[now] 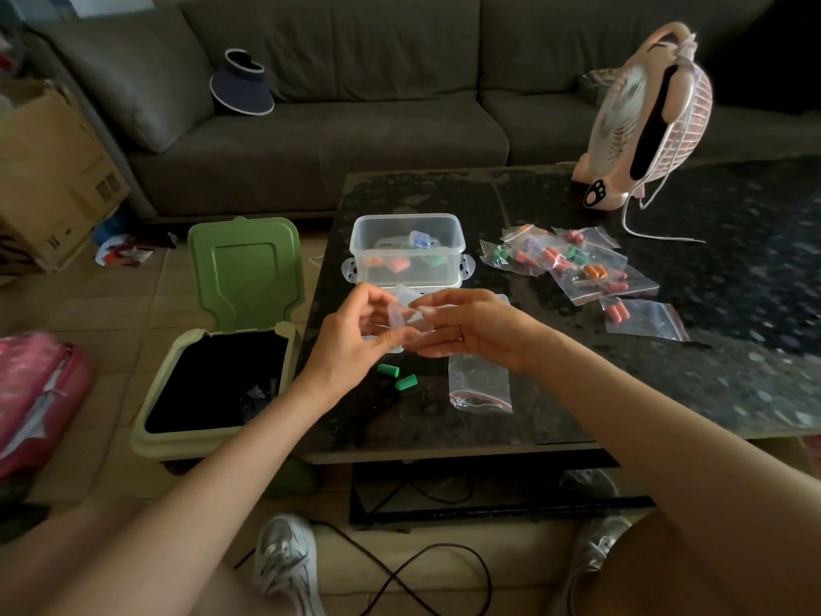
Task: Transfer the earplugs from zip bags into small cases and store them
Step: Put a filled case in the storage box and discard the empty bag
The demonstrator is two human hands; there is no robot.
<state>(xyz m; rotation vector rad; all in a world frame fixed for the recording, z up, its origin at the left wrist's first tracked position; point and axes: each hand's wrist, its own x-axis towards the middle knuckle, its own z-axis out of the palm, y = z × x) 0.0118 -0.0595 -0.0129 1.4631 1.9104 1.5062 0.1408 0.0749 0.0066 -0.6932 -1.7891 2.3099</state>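
Both hands hold a small clear plastic case [402, 315] above the dark table's near left part. My left hand [351, 337] grips its left side and my right hand [471, 329] pinches its right side. Whether the case is open is unclear. Two green earplugs [397, 377] lie loose on the table just below my hands. An empty zip bag [480, 382] lies right of them. Several zip bags [573, 262] with coloured earplugs are heaped at the table's middle right. A clear storage box [446, 231] behind my hands holds filled small cases.
An open green bin [186, 362] stands on the floor left of the dark stone table [666, 371]. A pink fan [644, 122] with its cord is at the table's far right. Behind is a grey sofa [355, 126]. Cables run by my feet.
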